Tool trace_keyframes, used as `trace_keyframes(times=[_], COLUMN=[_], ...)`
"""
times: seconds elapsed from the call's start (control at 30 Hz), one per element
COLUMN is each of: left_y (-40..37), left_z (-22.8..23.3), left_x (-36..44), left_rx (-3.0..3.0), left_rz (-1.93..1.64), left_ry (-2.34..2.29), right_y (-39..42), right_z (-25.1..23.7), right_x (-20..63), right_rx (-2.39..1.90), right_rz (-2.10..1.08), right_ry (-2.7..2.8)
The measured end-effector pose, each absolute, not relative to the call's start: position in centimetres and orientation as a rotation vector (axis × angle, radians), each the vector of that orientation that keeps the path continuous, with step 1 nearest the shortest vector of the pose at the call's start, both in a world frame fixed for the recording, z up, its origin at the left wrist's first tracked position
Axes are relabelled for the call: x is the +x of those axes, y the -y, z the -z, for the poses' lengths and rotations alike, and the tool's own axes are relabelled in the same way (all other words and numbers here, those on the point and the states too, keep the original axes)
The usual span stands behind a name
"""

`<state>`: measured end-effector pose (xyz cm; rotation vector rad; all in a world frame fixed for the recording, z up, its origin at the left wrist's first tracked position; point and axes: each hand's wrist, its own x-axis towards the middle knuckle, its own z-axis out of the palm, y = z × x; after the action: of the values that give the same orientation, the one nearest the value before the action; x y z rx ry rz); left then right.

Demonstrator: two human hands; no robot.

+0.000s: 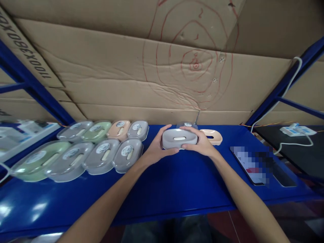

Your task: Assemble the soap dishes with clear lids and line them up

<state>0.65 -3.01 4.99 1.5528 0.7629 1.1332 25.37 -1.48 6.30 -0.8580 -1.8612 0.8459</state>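
Both of my hands hold one grey oval soap dish [179, 138] just above the blue table [177, 189], near its middle. My left hand [157, 148] grips its left end, my right hand [201, 143] its right end. Behind the dish a clear lid with a round label [186, 125] stands on the table, partly hidden. A peach soap dish [212, 136] without a lid lies just right of my right hand.
Two rows of lidded soap dishes, grey [128, 154], green [40, 162] and peach [118, 129], fill the table's left half. A phone [253, 164] and a dark flat slab [283, 175] lie at the right. Cardboard [162, 67] backs the table. A power strip [297, 130] sits far right.
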Motion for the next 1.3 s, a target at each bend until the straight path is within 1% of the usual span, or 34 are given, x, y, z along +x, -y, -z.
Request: trace_keyframes(times=[0.1, 0.33, 0.47, 0.57, 0.67, 0.83, 0.97, 1.1, 1.3], left_y=[3.0, 2.7, 2.6, 2.4, 1.8, 0.7, 0.2, -0.1, 0.1], left_z=[-4.7, -4.4, -4.3, -4.3, -4.1, -3.2, -2.3, -1.3, -0.3], left_x=[0.7, 1.0, 1.0, 0.7, 0.1, -0.7, -0.7, -0.6, -0.1], left_rx=[1.521, 1.409, 1.400, 1.432, 1.452, 1.575, 1.841, 1.935, 2.024], left_rz=[-1.085, -1.074, -1.086, -1.108, -1.190, -1.386, -1.379, -1.322, -1.197], left_ry=[-0.755, -0.812, -0.779, -0.807, -0.939, -1.304, -1.474, -1.597, -1.825], right_y=[1.7, 1.7, 1.1, 0.3, -0.4, -1.1, -1.6, -1.9, -1.9], right_z=[-6.4, -5.5, -5.2, -5.5, -6.0, -6.1, -5.9, -5.8, -5.6], right_x=[25.5, 25.2, 25.1, 26.5, 28.7, 31.5, 32.7, 33.4, 33.7], right_rx=[-0.867, -0.955, -0.985, -1.033, -1.092, -1.138, -1.193, -1.233, -1.320], right_rz=[-0.840, -0.942, -0.886, -0.760, -0.529, -0.166, 0.070, 0.145, 0.133], right_ry=[1.802, 1.704, 1.555, 1.386, 1.340, 1.428, 1.538, 1.583, 1.586])
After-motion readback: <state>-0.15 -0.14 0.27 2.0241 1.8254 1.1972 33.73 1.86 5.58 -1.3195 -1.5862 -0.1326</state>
